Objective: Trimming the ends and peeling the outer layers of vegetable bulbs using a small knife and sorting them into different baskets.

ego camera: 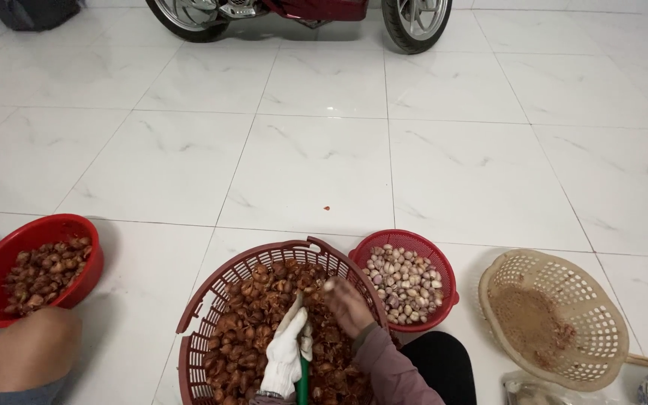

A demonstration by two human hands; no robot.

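On the white marble-tiled floor (pixel 324 165), above the big red plastic basket (pixel 196 315), the gloved left hand (pixel 285 356) grips a green-handled tool (pixel 302 382) while the bare right hand (pixel 348 304) pinches a small, light, papery-skinned shallot (pixel 329 285).

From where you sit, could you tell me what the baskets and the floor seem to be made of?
The large red basket, small red basket and tilted beige basket look like moulded plastic, judging by their uniform latticed walls and slight sheen. The floor looks like glossy white marble-patterned tile, with grey veins, grout lines and reflections.
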